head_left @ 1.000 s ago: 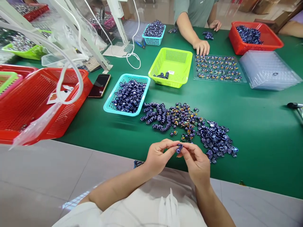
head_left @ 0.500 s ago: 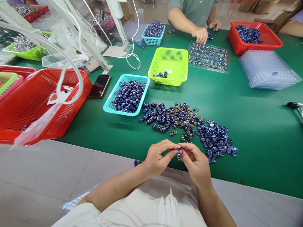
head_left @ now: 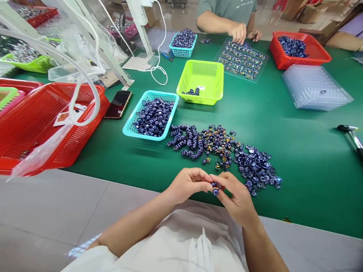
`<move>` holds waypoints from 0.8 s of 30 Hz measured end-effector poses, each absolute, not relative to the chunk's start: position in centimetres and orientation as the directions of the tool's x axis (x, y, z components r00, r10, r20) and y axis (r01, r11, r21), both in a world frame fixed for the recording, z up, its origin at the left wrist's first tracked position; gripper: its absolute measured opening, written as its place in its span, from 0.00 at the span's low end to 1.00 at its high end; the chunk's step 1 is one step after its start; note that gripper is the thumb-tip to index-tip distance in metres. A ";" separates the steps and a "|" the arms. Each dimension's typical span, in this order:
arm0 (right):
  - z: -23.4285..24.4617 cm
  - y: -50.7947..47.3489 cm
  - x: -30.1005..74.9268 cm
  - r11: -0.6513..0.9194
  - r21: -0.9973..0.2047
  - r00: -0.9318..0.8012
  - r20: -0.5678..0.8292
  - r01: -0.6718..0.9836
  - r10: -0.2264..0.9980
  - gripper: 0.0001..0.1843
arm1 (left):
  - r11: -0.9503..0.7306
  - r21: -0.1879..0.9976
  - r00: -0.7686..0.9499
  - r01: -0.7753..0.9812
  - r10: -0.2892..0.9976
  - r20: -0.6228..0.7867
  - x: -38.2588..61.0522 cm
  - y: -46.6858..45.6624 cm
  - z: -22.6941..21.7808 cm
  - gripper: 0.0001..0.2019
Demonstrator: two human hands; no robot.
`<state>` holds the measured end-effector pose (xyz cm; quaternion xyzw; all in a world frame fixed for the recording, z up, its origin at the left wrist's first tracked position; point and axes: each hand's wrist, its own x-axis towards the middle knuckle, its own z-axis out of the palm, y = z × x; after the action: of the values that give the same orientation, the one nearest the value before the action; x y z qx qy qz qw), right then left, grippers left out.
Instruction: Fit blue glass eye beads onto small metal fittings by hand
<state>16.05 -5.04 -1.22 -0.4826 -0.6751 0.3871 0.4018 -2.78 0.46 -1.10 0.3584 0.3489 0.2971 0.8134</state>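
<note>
Small blue part (head_left: pixel 215 187) pinched between fingertips of both hands, at near edge of green table (head_left: pixel 297 158). Left hand (head_left: pixel 187 185) closed on it from the left, thumb and forefinger meeting at the part. Right hand (head_left: pixel 238 198) closed on it from the right, fingers curled, the part just past the forefinger tip. Whether one piece or two: cannot tell.

Just beyond: loose pile (head_left: pixel 255 168) of blue parts, right; stacked rows (head_left: pixel 185 139), left; mixed amber-blue bits between. Farther: teal basket (head_left: pixel 151 115) full of parts, lime basket (head_left: pixel 201 81) nearly bare, phone (head_left: pixel 118 104), big red basket (head_left: pixel 42 124) at left. Clear trays (head_left: pixel 316 88) stacked right. Across table, another person's hand (head_left: pixel 238 36) on a filled tray (head_left: pixel 242 58). Pale tiled floor under the near edge.
</note>
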 end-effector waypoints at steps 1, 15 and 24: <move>-1.1 -5.0 16.2 0.245 -0.909 -0.234 0.171 0.338 0.957 0.20 | 0.599 0.768 0.598 -0.224 0.707 -0.377 -2.9 0.8 -1.0 0.13; -2.6 -6.3 13.9 0.360 -0.891 -0.024 0.368 0.277 0.929 0.08 | -0.009 0.970 0.619 -0.243 0.768 0.162 -2.5 0.0 -2.2 0.23; -2.6 -6.3 13.2 0.359 -0.848 -0.005 0.387 0.389 0.922 0.07 | -0.047 0.974 0.602 -0.223 0.779 0.175 -3.0 -0.2 -1.9 0.20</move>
<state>13.24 -6.29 -2.62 -0.4992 -0.6566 0.2673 0.4982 -2.97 -0.18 -1.91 0.6130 0.2270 0.3842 0.6520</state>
